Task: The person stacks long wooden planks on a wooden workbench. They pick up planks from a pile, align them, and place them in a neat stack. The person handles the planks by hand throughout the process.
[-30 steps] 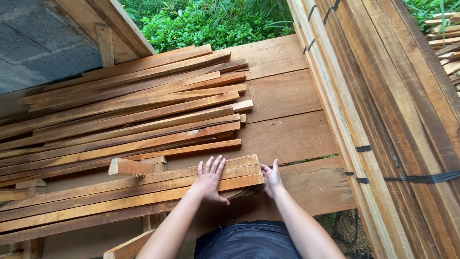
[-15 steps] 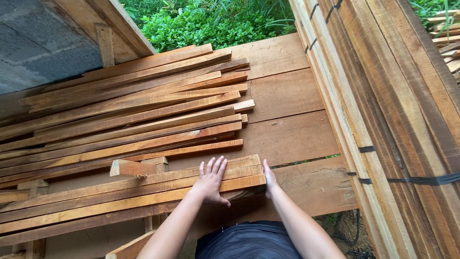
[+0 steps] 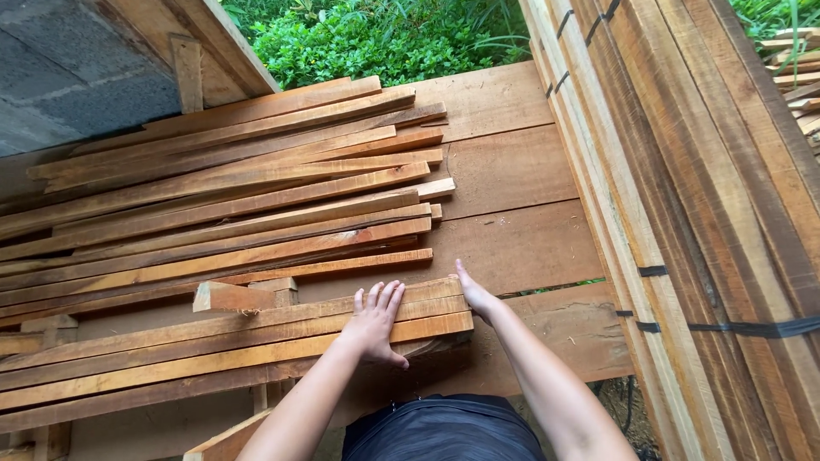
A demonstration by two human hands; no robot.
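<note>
The near bundle of slats (image 3: 231,337) lies at the 6 o'clock edge of the wide plank platform (image 3: 512,171), a few long reddish strips stacked flat, their cut ends at about 4 o'clock of the pile. The left hand (image 3: 373,324) lies spread on top of them, fingers open and flat, pressing rather than clasping. The right hand (image 3: 475,294) sits against the end grain, palm side to the wood, its grip not closed on anything that I can see.

These strips look stiff, dry and rough-sawn; each one light, I would judge, but the bundle loose, so pieces could slide on each other. Long as they are, they would tip if held at one end only; a hold nearer the middle, or both ends squared together, seems safer. Splinters are likely.

A short offcut block (image 3: 232,296) rests just at 10 o'clock of the left hand. Beyond, toward 11 o'clock, lies a bigger heap of slats (image 3: 231,196). At 3 o'clock stand strapped boards (image 3: 683,213) on edge; green bushes (image 3: 384,38) at 12 o'clock.
</note>
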